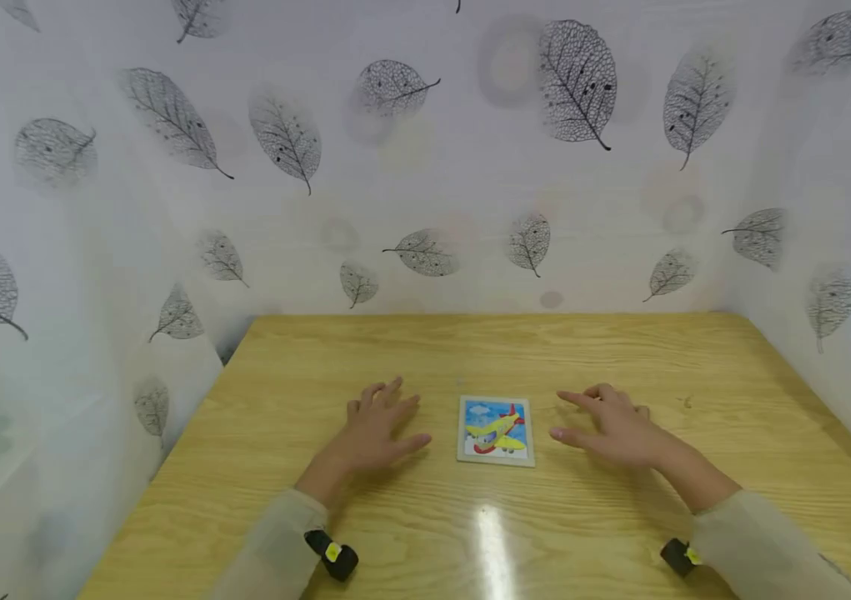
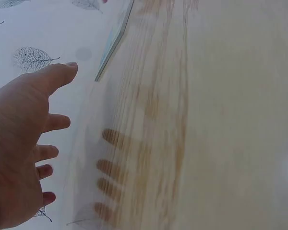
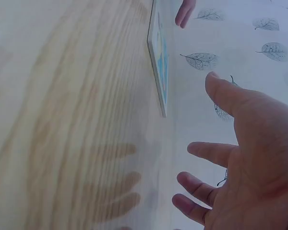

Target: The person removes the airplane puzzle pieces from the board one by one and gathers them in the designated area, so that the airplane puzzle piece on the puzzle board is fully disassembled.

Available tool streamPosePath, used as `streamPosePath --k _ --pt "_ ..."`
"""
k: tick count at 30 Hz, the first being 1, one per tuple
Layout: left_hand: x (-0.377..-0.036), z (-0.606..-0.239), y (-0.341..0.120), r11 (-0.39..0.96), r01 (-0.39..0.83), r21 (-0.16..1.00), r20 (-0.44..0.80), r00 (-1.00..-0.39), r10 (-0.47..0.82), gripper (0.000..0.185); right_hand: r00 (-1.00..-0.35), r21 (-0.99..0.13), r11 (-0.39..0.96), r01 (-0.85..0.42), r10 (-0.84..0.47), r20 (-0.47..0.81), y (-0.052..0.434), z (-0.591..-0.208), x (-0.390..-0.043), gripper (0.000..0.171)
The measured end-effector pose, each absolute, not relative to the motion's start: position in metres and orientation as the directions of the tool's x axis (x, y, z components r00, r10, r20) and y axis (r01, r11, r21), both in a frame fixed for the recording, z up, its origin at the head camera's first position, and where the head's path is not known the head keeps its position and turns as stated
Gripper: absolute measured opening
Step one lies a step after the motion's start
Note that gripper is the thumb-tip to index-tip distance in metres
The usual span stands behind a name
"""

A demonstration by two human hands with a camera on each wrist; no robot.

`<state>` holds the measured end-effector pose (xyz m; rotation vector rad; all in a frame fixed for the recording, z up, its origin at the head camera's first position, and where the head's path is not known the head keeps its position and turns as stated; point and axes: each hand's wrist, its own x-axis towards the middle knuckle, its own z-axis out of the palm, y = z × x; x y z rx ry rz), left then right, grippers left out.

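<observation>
A square wooden-framed picture puzzle board [image 1: 496, 431] with a yellow and red airplane on blue lies flat on the table, between the two hands. To its left my left hand [image 1: 375, 431] hovers palm down, fingers spread and holding nothing. On the other side is my right hand [image 1: 615, 427], its fingers loosely extended and apart from the board. In the left wrist view the board [image 2: 116, 38] appears edge-on beyond the thumb. The right wrist view shows the board [image 3: 158, 57] just past the right thumb, with nothing in that hand [image 3: 259, 153].
The wooden table [image 1: 395, 350] has a glossy top with a bright reflection near the front. A white cloth with leaf prints [image 1: 425, 167] hangs behind it and along both sides. Black straps with small devices [image 1: 332, 554] sit at both wrists.
</observation>
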<state>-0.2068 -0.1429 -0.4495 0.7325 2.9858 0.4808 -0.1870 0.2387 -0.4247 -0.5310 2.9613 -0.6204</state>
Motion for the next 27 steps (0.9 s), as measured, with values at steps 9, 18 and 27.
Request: streamPosePath --k 9,18,27 --pt "-0.213 -0.457 -0.129 0.754 0.45 0.479 0.037 -0.868 0.495 0.065 -0.901 -0.645 0.698 -0.31 -0.433 -0.037 0.218 -0.427 -0.202 0.06" --pt "-0.221 -0.457 -0.104 0.651 0.364 0.666 0.019 -0.881 0.473 0.061 -0.843 -0.733 0.59 -0.338 -0.537 -0.043 0.196 -0.434 -0.217 0.05" --pt "-0.215 -0.467 -0.078 0.553 0.244 0.797 -0.023 -0.902 0.431 0.062 -0.789 -0.74 0.551 -0.386 -0.613 -0.045 0.176 -0.435 -0.229 0.038"
